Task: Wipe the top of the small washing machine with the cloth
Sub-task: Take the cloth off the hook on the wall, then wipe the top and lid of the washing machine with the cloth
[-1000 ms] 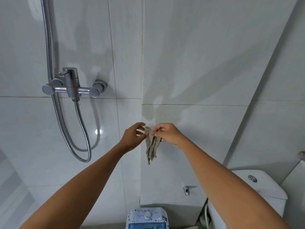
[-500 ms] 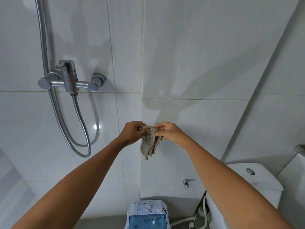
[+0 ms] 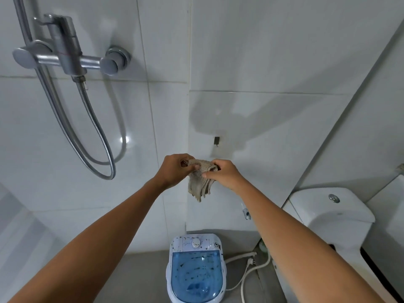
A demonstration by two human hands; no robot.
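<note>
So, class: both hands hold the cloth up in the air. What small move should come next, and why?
Probably lower the cloth to the washing machine. Left hand and right hand grip it bunched, well above the speckled top, which looks unwiped.

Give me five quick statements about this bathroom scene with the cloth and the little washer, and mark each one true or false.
1. Both hands, left hand and right hand, hold the crumpled beige cloth. True.
2. The cloth rests on the small white washing machine with a blue translucent lid. False: it hangs in the air above it.
3. The lid shows dark specks. True.
4. The white toilet stands left of the machine. False: right.
5. The chrome shower mixer is upper left. True.
</note>
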